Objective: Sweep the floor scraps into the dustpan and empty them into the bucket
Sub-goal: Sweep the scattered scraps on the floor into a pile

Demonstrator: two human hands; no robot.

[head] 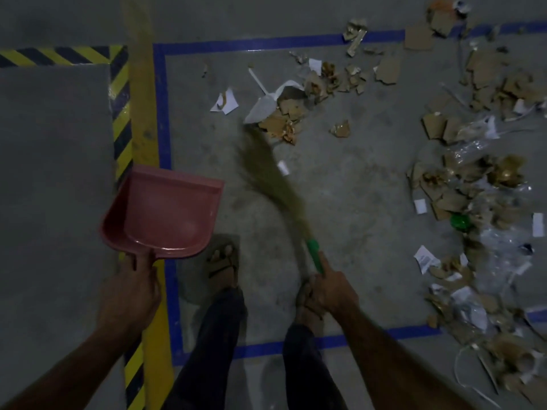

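Left hand [131, 288] grips the pink dustpan [165, 211] by its handle, pan off the floor over the yellow line [145, 119]. Right hand [328, 291] is wrapped round the green-handled broom [275, 184], bristles blurred, tips touching scraps [284, 119] inside the blue-taped square [162, 113]. More scraps are piled along the floor's right edge.

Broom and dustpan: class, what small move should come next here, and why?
Probably lower the dustpan to the floor: the left hand holds it raised and empty, while the right hand has the broom at the scraps.
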